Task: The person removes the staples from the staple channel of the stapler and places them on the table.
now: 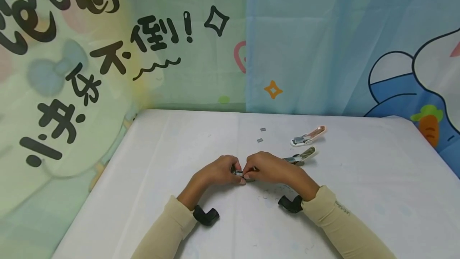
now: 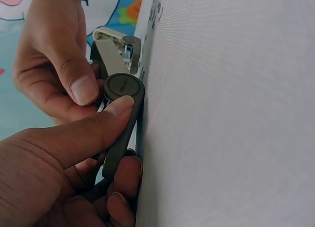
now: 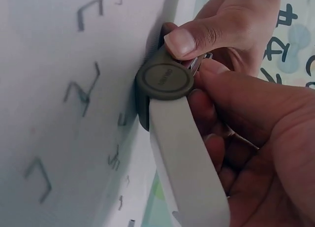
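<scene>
Both hands meet over a stapler [image 3: 165, 81] with a dark green base and a cream arm, opened out. The left hand [image 1: 224, 170] grips the base, its thumb [image 2: 120, 106] lying near the round pivot and its other fingers curled underneath. At the metal staple channel [image 3: 194, 65], the right hand [image 1: 267, 167] has its thumb and curled fingers closed on the stapler. Whether a staple strip sits between those fingertips cannot be seen. In the head view the hands cover most of the stapler.
Beyond the right hand lie a green-and-cream stapler [image 1: 305, 154] and a pink-and-white stapler [image 1: 309, 136], both with raised arms. Two small grey staple strips [image 1: 263, 129] lie farther back. Loose bent staples [image 3: 42, 180] are scattered over the white tabletop [image 1: 179, 139]. Printed curtains hang behind.
</scene>
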`<action>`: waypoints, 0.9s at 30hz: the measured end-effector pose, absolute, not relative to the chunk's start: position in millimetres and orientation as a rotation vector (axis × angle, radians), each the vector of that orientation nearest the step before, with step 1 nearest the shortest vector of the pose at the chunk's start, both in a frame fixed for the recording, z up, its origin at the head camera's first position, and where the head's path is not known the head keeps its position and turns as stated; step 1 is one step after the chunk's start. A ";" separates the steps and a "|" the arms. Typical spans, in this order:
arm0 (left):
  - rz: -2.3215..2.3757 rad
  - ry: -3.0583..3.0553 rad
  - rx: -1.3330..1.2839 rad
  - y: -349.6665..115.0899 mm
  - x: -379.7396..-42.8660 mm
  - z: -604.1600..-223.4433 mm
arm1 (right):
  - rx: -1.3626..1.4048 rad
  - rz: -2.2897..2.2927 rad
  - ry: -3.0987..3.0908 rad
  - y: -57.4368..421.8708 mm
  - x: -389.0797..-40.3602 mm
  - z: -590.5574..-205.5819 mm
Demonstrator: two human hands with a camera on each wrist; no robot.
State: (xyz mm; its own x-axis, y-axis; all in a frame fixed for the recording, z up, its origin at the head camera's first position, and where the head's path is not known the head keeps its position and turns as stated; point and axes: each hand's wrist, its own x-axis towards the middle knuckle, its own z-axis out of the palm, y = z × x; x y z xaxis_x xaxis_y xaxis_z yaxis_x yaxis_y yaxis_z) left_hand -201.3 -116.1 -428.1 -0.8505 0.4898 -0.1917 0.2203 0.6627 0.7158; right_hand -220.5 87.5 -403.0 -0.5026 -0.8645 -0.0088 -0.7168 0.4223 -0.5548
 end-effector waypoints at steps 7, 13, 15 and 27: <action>1.009 2.512 0.556 -116.0 -201.0 -429.6 | -1.226 -0.820 2.353 88.1 -218.7 -401.8; 1.009 2.517 0.567 -115.4 -201.9 -429.8 | -1.274 -0.779 2.359 87.3 -218.3 -399.8; 1.006 2.519 0.566 -115.5 -201.9 -429.6 | -1.331 -0.757 2.335 89.2 -218.9 -398.9; 1.006 2.511 0.543 -115.9 -203.1 -430.6 | -1.178 -0.864 2.268 90.2 -220.5 -400.5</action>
